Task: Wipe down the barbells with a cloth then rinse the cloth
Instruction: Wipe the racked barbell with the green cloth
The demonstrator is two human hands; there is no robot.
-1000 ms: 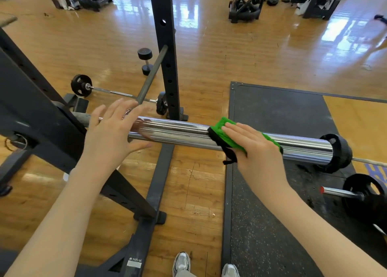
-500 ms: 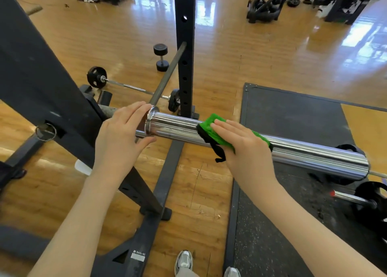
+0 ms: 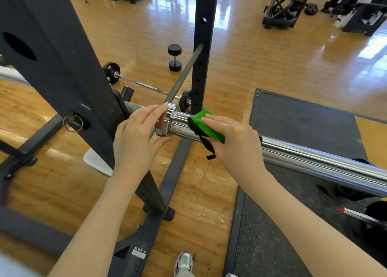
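Note:
A chrome barbell sleeve (image 3: pixel 314 161) runs from a collar at centre out to the right edge; the bar rests on a black rack. A green cloth (image 3: pixel 206 126) with a black edge is draped over the sleeve just right of the collar. My right hand (image 3: pixel 236 145) lies over the cloth and holds it against the sleeve, fingers pointing left along the bar. My left hand (image 3: pixel 136 136) grips the collar end, fingers on top and thumb underneath. The part of the bar left of the collar is mostly hidden behind my left hand and the rack post.
A slanted black rack post (image 3: pixel 62 71) stands at left and an upright (image 3: pixel 202 46) behind the bar. On the wooden floor lie a small barbell (image 3: pixel 136 82) and a dumbbell (image 3: pixel 174 57). A black rubber mat (image 3: pixel 303 126) and a second barbell (image 3: pixel 362 217) are at right.
My right hand has slid the cloth left along the sleeve, up close to the collar. My left hand now grips the collar end. The view has shifted right and closer.

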